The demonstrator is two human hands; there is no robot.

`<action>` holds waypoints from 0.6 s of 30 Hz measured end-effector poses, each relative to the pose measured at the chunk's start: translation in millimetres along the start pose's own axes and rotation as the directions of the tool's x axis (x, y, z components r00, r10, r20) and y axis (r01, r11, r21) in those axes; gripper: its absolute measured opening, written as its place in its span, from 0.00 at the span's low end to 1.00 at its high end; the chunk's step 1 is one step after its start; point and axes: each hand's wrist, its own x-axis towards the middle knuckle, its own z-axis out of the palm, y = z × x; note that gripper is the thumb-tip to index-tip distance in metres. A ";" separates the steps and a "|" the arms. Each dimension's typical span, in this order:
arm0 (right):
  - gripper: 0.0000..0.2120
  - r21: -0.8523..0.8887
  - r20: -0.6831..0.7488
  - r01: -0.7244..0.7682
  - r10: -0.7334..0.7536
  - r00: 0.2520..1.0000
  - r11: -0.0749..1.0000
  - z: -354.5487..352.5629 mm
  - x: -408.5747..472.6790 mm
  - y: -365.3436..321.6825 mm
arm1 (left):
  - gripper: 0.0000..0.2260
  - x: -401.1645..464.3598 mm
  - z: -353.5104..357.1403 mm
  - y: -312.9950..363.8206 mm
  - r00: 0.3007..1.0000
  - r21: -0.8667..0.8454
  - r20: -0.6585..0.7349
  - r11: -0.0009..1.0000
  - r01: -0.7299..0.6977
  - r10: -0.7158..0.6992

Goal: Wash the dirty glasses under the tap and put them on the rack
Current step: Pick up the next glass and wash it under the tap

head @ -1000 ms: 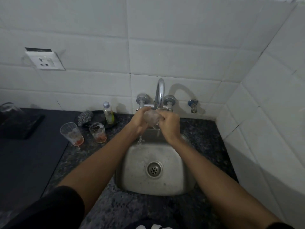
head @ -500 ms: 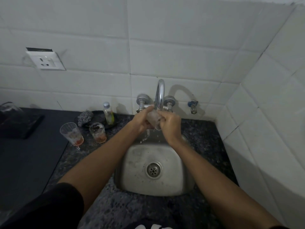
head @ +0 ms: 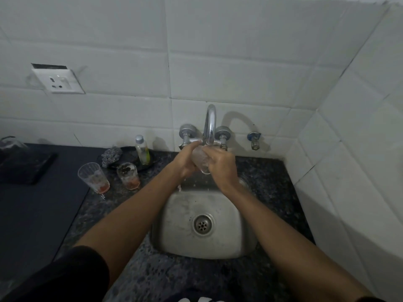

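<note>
Sink (head: pixel 218 247) nearest, drain clear, nothing parked in it. Above its back edge both hands are wrapped on one clear glass (head: pixel 201 160), tilted under the tap (head: pixel 209 124) spout: left hand (head: pixel 188 160) cups the body, right hand (head: pixel 222 165) closes over the lower end, fingers curled. Water drips off below. Step in hand: washing glass one of three. Two dirty glasses sit left on the surface (head: pixel 152 280), tall glass (head: pixel 93 178) and short glass (head: pixel 128 175), both with red residue. Rack: probably the dark tray (head: pixel 28 164) far left, can't confirm. Next move likely: finish the rinse, carry left without clipping either glass.
</note>
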 end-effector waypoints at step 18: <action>0.25 0.434 0.806 -0.796 0.212 0.552 0.422 -19.0 -3.8 12.2 | 0.17 0.2 -9.8 -7.5 0.979 -0.227 0.068 0.958 -0.175 0.195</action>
